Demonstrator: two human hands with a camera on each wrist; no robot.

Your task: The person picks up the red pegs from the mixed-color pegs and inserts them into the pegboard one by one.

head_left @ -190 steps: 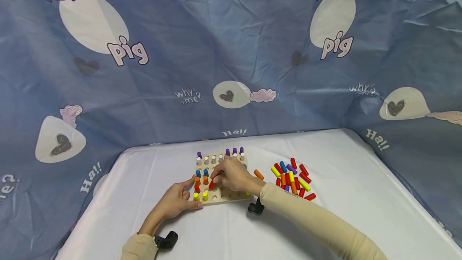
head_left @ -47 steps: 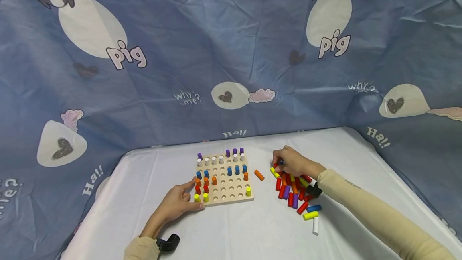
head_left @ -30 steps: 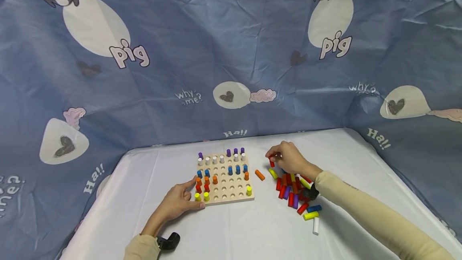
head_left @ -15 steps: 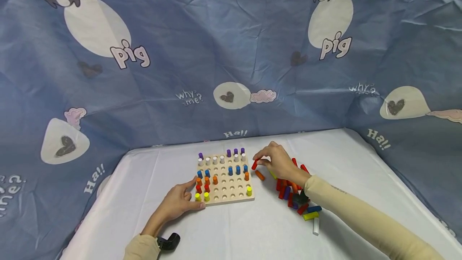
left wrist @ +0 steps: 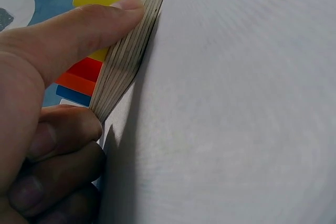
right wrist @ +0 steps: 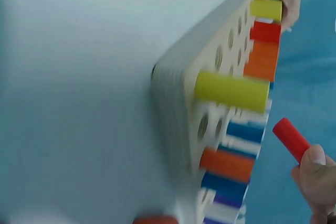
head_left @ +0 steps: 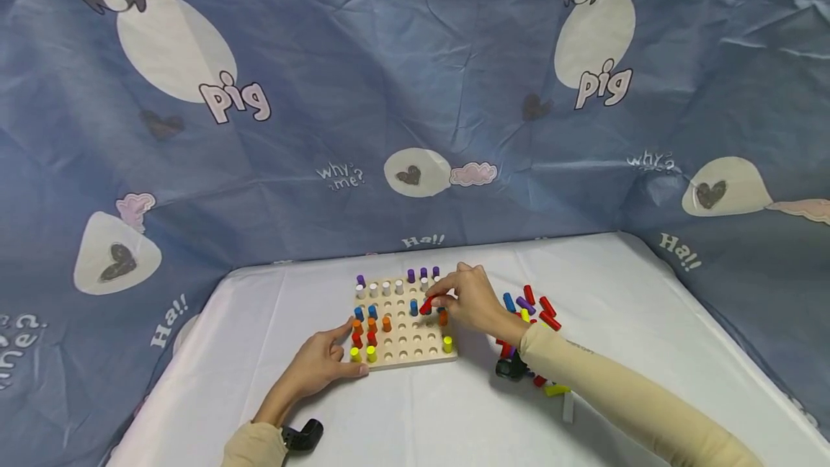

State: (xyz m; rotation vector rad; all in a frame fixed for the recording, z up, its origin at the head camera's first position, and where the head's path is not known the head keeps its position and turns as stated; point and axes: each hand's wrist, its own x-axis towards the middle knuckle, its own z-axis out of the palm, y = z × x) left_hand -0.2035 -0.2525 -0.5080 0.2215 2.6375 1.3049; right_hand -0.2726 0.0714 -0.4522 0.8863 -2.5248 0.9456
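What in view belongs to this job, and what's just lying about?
Job:
pale wooden board with round holes
multicoloured cylindrical pegs standing in it
red cylindrical peg in the right grip
loose multicoloured pegs, probably stock

Just surroundings:
white tablecloth
blue printed fabric backdrop
black wrist-worn devices

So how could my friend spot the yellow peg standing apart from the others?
On the white table is a wooden board the left hand grips. One yellow peg stands at its near right corner. It's alone: the board's other two yellow pegs stand together, near left.
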